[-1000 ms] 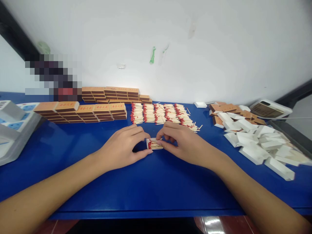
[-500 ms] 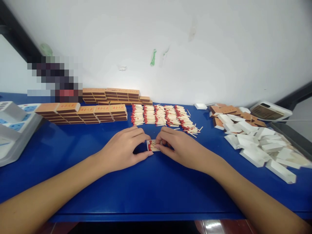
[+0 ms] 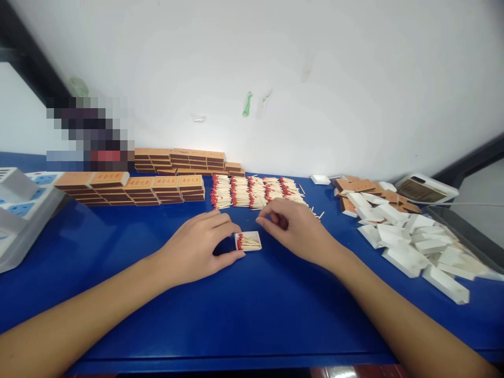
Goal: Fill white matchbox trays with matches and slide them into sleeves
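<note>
A small white matchbox tray (image 3: 248, 241) with a few red-tipped matches in it lies on the blue table (image 3: 244, 315). My left hand (image 3: 200, 247) pinches the tray's left end between thumb and fingers. My right hand (image 3: 293, 228) hovers just right of and beyond the tray, fingers curled loosely, apart from it; I cannot see anything in them. Behind both hands lie rows of loose red-tipped matches (image 3: 252, 190).
Stacks of orange matchboxes (image 3: 134, 186) line the back left. A heap of white trays and orange sleeves (image 3: 405, 231) fills the right side. White power strips (image 3: 19, 207) sit at the far left, a white device (image 3: 427, 188) at the far right. The wall rises behind.
My right hand has let go of the tray and lifted back towards the match rows. The tray now shows fully. My left hand keeps its hold.
</note>
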### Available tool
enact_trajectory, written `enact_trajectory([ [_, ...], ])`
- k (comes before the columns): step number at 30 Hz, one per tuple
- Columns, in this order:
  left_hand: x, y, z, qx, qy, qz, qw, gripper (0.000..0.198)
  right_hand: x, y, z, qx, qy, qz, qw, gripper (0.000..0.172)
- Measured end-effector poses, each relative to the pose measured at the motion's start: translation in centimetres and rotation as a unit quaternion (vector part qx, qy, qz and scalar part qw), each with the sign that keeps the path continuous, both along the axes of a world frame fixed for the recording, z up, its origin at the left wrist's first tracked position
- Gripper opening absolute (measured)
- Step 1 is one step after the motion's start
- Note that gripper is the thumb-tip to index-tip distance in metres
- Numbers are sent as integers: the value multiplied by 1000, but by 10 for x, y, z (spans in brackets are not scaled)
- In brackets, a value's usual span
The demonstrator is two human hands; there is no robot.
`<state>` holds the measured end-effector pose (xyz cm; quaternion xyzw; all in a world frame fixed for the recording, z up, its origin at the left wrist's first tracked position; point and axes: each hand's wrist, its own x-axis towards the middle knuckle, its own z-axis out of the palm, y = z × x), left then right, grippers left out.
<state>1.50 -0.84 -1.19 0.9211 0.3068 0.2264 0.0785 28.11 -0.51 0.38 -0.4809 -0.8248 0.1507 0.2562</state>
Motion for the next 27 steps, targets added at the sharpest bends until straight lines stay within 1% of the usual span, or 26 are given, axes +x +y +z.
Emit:
enact_trajectory([
  [2, 0, 0, 0, -1, 0, 1, 1000, 32, 4, 8, -4, 37, -25, -58, 997, 14],
  [5, 1, 0, -1, -3, -1, -2, 1000, 31, 6, 18, -9, 66, -58, -108, 990, 16],
  [8, 1, 0, -1, -7, 3, -1, 1000, 31, 3, 26, -14, 63, -88, -145, 984, 19],
  [10, 1, 0, -1, -8, 4, 2, 1000, 31, 0, 29, -16, 51, -104, -156, 981, 17],
  [13, 0, -1, 0, -8, 6, 3, 1000, 31, -3, 31, -17, 39, -106, -151, 982, 15],
  [17, 0, 0, 0, -10, 5, 5, 1000, 31, -2, 29, -15, 41, -89, -130, 987, 15],
  [21, 0, 1, 0, -9, 3, 6, 1000, 32, 0, 20, -8, 30, 19, -72, 997, 10],
  [25, -1, 2, 0, -2, 0, 6, 1000, 32, 0, 10, 0, -5, 108, -36, 993, 3],
  [26, -2, 2, 0, -2, -1, 6, 1000, 32, 0, 8, 1, -13, 121, -28, 992, 4],
  [27, -2, 2, 0, -3, -1, 6, 1000, 32, -1, 7, 1, -24, 130, -17, 991, 12],
])
